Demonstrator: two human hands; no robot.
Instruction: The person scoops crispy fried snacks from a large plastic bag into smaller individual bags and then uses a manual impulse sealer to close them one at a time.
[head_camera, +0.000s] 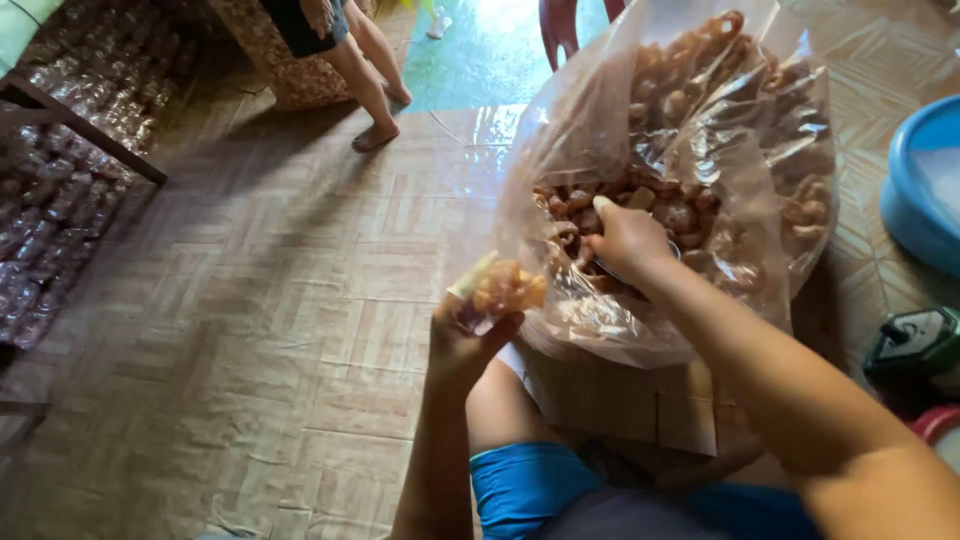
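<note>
A big clear plastic bag (740, 120) full of brown fried snacks (680, 215) stands open in front of me. My right hand (625, 240) reaches into its mouth and grips a small metal scoop (672, 248) that is mostly hidden under the fingers. My left hand (470, 335) holds up a small clear bag (500, 288) partly filled with the same snacks, just left of the big bag's rim.
A low rack (60, 190) stacked with several packed snack bags stands at the left. Another person's bare legs (365, 75) are at the top. A blue basin (925, 180), a green-black device (915, 342) and a cardboard box (620, 400) sit near me on the patterned floor.
</note>
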